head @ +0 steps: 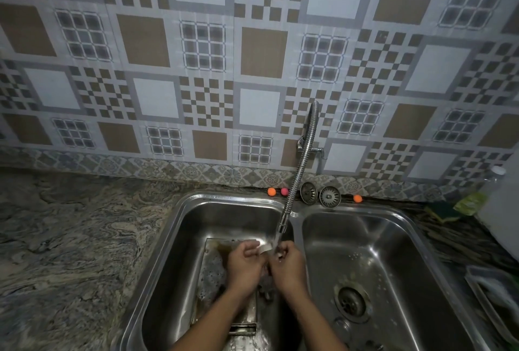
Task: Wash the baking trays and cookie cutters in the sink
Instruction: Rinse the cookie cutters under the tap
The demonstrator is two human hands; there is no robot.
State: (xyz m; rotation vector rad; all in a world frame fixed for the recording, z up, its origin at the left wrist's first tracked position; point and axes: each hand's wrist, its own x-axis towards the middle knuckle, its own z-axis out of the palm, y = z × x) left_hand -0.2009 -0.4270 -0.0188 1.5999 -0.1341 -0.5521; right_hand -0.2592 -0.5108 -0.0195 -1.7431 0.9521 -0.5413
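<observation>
Lower middle of the frame: a thin shiny metal cutter (264, 248) is pinched between the left hand (245, 268) and right hand (289, 266) under the ribbed steel hose tap (297, 171). A flat, grimy, sudsy tray (209, 272) is lying in the left steel sink (168, 260). Swirly stone counter (70, 238) at left.

Lighting dim and cool overall; source not visible. Brightest glare sits on the sink (196, 227) walls and rim; the counter left of the sink is dark and soft. Strong wide-angle distortion: tiles (252, 56) above the sink bow outward toward the corners. Tile patterns slightly smeared. Hands (266, 266) over the sink mildly blurred. Corners vignetted.
</observation>
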